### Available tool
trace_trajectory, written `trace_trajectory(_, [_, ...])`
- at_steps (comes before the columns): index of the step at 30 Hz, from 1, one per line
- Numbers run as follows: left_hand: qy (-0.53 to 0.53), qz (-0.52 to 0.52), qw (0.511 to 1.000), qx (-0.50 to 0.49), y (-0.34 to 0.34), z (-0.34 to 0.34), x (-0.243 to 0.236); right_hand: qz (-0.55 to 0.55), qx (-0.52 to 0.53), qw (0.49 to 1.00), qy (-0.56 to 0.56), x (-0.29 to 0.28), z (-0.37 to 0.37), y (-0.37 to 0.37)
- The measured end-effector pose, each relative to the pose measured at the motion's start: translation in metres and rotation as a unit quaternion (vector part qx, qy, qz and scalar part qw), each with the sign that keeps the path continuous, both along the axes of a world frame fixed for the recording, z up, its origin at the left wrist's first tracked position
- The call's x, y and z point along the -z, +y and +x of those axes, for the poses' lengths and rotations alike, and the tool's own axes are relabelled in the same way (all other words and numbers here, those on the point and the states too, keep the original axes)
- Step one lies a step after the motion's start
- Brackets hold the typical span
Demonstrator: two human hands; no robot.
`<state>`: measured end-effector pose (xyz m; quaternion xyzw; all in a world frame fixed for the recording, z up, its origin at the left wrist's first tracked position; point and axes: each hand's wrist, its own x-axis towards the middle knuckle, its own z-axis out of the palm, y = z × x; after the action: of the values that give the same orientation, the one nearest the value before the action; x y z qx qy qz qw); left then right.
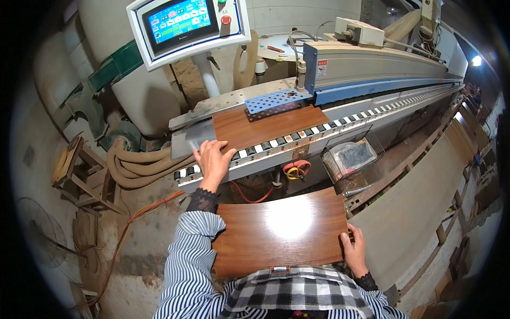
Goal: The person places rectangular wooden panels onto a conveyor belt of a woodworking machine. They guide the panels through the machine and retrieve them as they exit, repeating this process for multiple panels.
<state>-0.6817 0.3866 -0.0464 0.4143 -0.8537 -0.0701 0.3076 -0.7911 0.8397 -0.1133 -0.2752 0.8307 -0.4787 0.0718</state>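
Observation:
A brown wood-grain board (265,129) lies flat on the machine's infeed, its right part under a blue perforated plate (279,100). At that board's near left corner rests my left hand (213,164), fingers spread and touching the edge without wrapping round it. Close to my body is a second brown wood-grain board (247,234), shiny with reflected light. My right hand (355,248) grips its right edge, thumb on top and the other fingers partly hidden at the side.
Black-and-white conveyor pads (297,137) run along the long machine (372,69). A control screen (180,22) stands at the upper left. Below the conveyor are a wire basket (353,157) and coiled red-yellow hose (296,170). A long grey-brown surface (414,202) extends to the right.

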Motion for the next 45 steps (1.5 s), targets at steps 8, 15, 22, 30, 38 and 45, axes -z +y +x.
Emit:
trace_trajectory(8, [0.032,0.051,0.992,0.115,0.001,-0.033,0.014,0.049,-0.015,0.994,0.092,0.005,0.018,0.013])
trace_trajectory(15, [0.025,0.025,0.986,0.165,0.0,-0.014,0.024,0.046,0.091,0.984,0.143,0.015,-0.004,-0.006])
trace_trajectory(22, [0.037,0.073,0.973,0.217,0.008,0.02,0.016,-0.13,0.094,0.982,-0.099,0.048,-0.046,0.006])
trace_trajectory(30, [0.215,0.147,0.948,0.18,0.033,0.092,0.014,-0.298,-0.028,0.873,-0.385,0.03,-0.057,0.043])
trace_trajectory(38, [0.345,0.28,0.866,0.23,0.061,0.127,-0.005,-0.377,-0.058,0.855,-0.352,-0.02,-0.08,-0.024])
trace_trajectory(45, [-0.028,0.054,0.978,0.199,0.071,0.123,-0.03,-0.313,-0.085,0.857,-0.401,-0.035,-0.118,-0.138])
